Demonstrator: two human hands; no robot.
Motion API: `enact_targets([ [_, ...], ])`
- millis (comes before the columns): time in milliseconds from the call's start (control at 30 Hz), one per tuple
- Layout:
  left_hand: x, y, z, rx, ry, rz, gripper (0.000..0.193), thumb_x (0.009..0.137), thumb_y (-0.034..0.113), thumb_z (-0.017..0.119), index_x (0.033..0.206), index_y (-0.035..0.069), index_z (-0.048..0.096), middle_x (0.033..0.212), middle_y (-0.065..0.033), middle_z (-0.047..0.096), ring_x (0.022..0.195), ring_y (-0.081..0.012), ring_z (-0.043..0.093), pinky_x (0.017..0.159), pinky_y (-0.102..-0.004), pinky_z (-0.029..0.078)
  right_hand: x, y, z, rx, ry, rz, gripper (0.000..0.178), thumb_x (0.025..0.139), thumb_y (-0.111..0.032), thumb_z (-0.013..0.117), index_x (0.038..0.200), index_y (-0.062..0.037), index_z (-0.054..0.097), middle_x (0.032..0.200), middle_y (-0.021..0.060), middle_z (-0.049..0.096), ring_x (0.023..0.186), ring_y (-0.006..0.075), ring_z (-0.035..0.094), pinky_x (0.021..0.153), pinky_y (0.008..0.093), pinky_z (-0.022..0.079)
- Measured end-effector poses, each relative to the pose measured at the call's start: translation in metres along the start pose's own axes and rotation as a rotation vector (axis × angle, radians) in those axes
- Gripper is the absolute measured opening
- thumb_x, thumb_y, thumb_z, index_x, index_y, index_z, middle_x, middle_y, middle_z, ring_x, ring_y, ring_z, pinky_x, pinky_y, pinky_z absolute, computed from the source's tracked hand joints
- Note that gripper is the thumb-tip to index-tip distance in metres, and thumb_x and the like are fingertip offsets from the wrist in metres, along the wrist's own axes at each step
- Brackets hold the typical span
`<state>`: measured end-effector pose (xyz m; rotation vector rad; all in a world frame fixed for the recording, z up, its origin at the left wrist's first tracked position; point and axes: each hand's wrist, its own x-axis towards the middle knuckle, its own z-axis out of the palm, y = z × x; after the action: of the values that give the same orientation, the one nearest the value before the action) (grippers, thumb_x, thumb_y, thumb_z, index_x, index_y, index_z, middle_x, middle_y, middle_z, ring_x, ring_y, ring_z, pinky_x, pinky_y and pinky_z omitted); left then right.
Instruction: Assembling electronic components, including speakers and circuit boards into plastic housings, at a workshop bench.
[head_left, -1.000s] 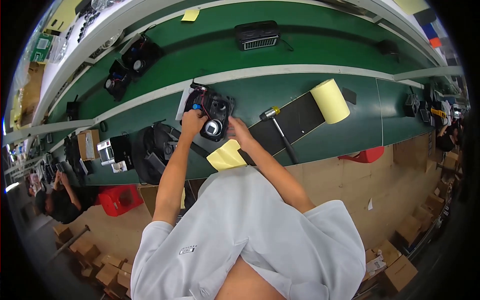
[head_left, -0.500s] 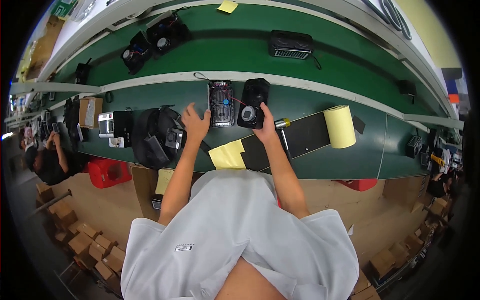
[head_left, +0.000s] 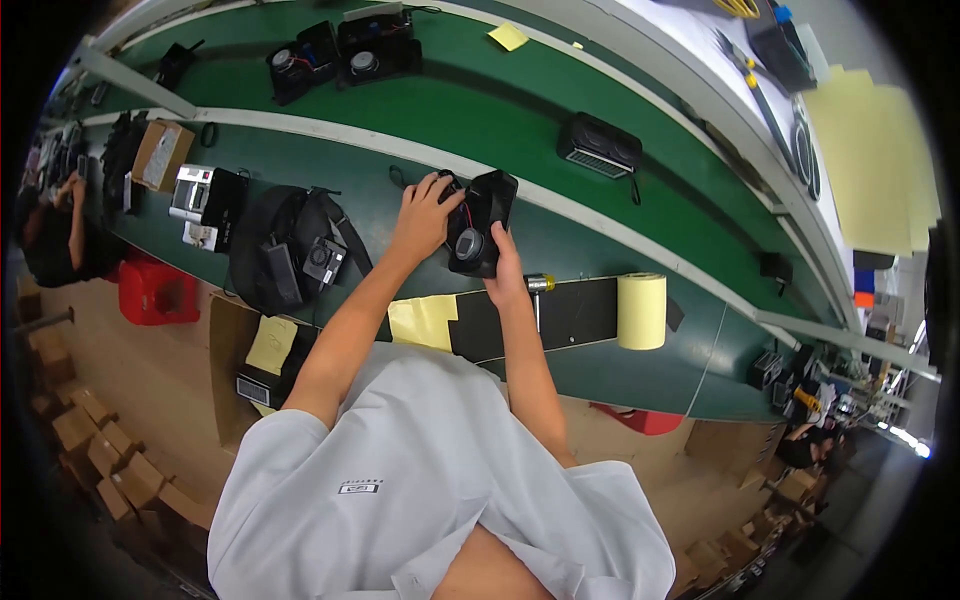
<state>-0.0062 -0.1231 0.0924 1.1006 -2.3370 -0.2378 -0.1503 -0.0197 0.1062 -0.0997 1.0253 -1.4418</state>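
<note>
The person is standing at a long green workbench [head_left: 620, 360] and is holding a black speaker shell [head_left: 482, 222] up off the surface, tilted so its open inner side faces the head camera. The right hand [head_left: 507, 272] is gripping the shell from below, fingers curled round its lower edge, with the thumb lying near the round grey speaker cone [head_left: 468, 244]; holding it this way is keeping the inside turned up where it can be seen. The left hand [head_left: 422, 215] is resting against the shell's left side, fingers bent and pressing on a second dark piece there, which is probably the other half of the housing, though the view is too small to be sure. A thin red wire is showing between the two parts.

The shell is hard, glossy moulded plastic with rounded corners. Just below the hands a flat black mat [head_left: 560, 315] is lying on the bench, matte and rectangular, with a small hammer [head_left: 538, 292] resting on it within easy reach. At the mat's right end a roll of pale yellow paper tape [head_left: 641, 310] is sitting, a smooth cylinder. A yellow sheet [head_left: 422, 322] is lying near the bench's front edge. To the left a soft black bag [head_left: 280, 250] is holding small camera-like parts, and a finished speaker with a ribbed grille [head_left: 598, 147] is sitting on the green belt beyond.
</note>
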Motion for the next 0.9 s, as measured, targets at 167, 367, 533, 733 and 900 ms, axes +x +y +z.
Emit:
enact_targets([
  [167,-0.01,-0.025,0.024,0.001,-0.119,0.038,0.026,0.077,0.006,0.063,0.097,0.014,0.078,0.119,-0.0032,0.066,0.13,-0.0269,0.048,0.102,-0.0465,0.037,0.008,-0.014,0.007,-0.319,0.097,-0.139,0.058,0.098,-0.033,0.061,0.145,-0.005,0.042,0.128,0.0081,0.057,0.113,0.0156,0.058,0.095,0.032,0.047],
  [367,-0.003,-0.027,0.019,-0.033,-0.237,0.006,0.025,0.076,0.009,0.065,0.097,0.014,0.077,0.12,-0.002,0.065,0.129,-0.0251,0.048,0.102,-0.0476,0.036,0.045,-0.019,-0.005,-0.808,0.061,-0.336,0.066,0.094,-0.031,0.064,0.149,-0.0035,0.04,0.132,0.0169,0.054,0.117,0.0259,0.056,0.102,0.0366,0.043],
  [533,-0.013,-0.038,0.024,-0.246,0.103,-0.227,0.028,0.077,0.011,0.066,0.104,0.012,0.073,0.12,-0.0039,0.064,0.125,-0.0275,0.049,0.101,-0.0473,0.035,0.054,-0.024,0.003,-1.234,0.043,-0.437,0.068,0.089,-0.034,0.068,0.147,-0.0099,0.044,0.128,0.0227,0.054,0.118,0.0357,0.055,0.103,0.0422,0.042],
  [733,-0.032,-0.034,0.028,-0.405,0.248,-0.583,0.033,0.081,0.016,0.07,0.112,0.013,0.065,0.12,-0.0069,0.062,0.123,-0.029,0.05,0.101,-0.0456,0.034,0.038,-0.008,0.022,-1.504,0.024,-0.564,0.074,0.084,-0.035,0.072,0.148,-0.015,0.044,0.132,0.0273,0.048,0.116,0.0423,0.054,0.101,0.0469,0.043],
  [900,-0.036,-0.03,0.033,-0.521,0.269,-0.647,0.025,0.079,0.02,0.076,0.1,0.012,0.066,0.115,-0.0033,0.066,0.12,-0.0277,0.051,0.099,-0.0441,0.034,0.03,0.008,0.025,-1.795,0.073,-0.75,0.082,0.078,-0.036,0.076,0.15,-0.0223,0.041,0.139,0.0265,0.043,0.114,0.045,0.05,0.094,0.0541,0.042],
])
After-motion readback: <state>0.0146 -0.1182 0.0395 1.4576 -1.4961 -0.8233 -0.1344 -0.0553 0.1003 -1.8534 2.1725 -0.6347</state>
